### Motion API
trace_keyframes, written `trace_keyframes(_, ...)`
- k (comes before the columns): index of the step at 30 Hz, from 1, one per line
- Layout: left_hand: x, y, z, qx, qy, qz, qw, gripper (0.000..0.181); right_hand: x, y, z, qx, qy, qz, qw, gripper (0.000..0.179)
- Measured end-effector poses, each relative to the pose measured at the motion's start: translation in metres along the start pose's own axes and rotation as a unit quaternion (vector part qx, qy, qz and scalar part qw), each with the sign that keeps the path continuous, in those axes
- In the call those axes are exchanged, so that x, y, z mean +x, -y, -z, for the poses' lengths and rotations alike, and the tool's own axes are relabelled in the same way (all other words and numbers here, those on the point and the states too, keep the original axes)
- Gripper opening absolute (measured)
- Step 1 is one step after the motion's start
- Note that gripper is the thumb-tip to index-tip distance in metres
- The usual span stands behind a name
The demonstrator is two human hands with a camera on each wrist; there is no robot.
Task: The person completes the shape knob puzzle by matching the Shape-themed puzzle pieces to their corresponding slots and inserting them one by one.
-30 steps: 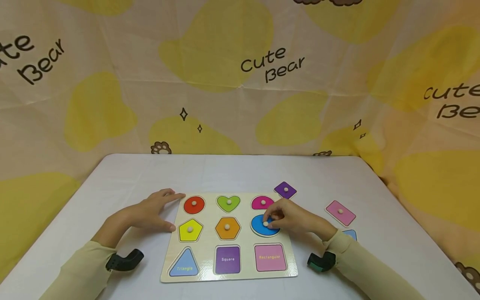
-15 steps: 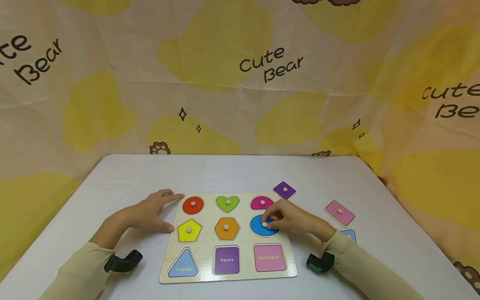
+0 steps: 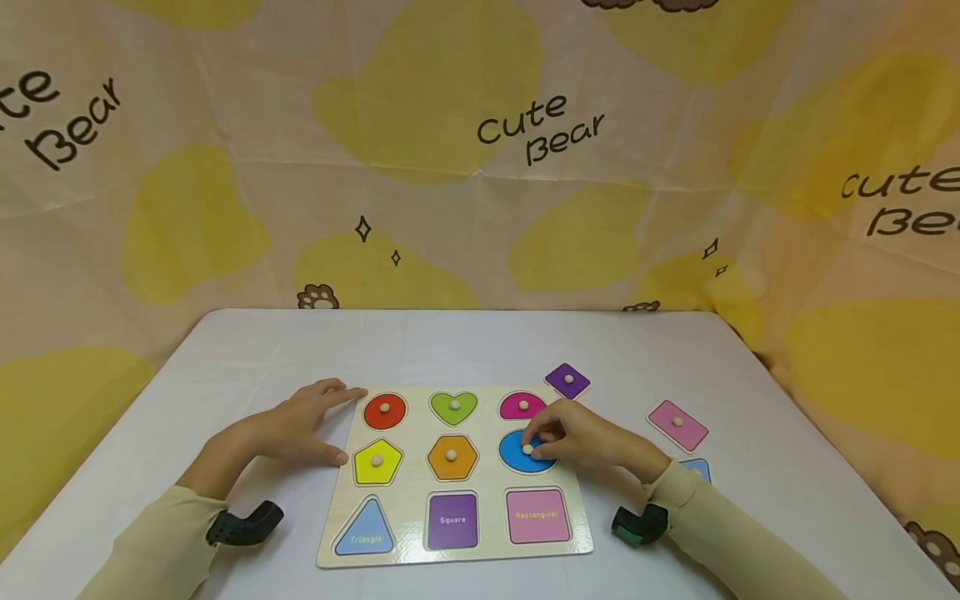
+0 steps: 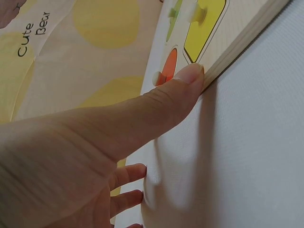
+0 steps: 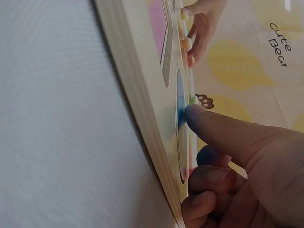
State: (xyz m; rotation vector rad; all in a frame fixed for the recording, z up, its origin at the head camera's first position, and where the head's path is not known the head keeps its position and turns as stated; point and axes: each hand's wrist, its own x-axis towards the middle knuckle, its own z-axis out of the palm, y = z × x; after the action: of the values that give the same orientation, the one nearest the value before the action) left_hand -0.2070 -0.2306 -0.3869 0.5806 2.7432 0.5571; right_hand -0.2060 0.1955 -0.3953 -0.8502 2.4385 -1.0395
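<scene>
Blue oval (image 3: 513, 451): lay in the board (image 3: 410, 512)'s middle row near its right edge, long axis running left to right.
Right hand (image 3: 583, 433): pinched the oval's knob (image 3: 528, 450) between thumb and finger.
Left hand (image 3: 297, 423): was spread, touching the board's left edge.
Knobbed pieces (image 3: 453, 469): six on the board, three on the table (image 3: 652, 354).
</scene>
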Motion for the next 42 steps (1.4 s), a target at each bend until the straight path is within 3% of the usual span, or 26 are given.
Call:
trace_keyframes(20, 0.001, 0.002, -0.001, 0.002, -0.002, -0.005, 1.0, 0.093, 0.001, -0.005, 0.005, 0.0, 0.0, 0.013, 0.9999, 0.013)
trace_keyframes(27, 0.001, 0.002, -0.001, -0.002, 0.0, -0.003, 1.0, 0.093, -0.001, -0.007, 0.013, -0.017, -0.019, 0.007, 0.9997, 0.015)
trace_keyframes(34, 0.001, 0.004, -0.002, 0.001, 0.001, -0.001, 1.0, 0.093, -0.005, -0.008, 0.024, -0.009, -0.037, 0.025, 0.9989, 0.015)
trace_keyframes(42, 0.002, 0.005, -0.003, 0.008, 0.001, 0.002, 1.0, 0.093, -0.013, -0.008, 0.037, -0.019, -0.063, 0.005, 0.9978, 0.017)
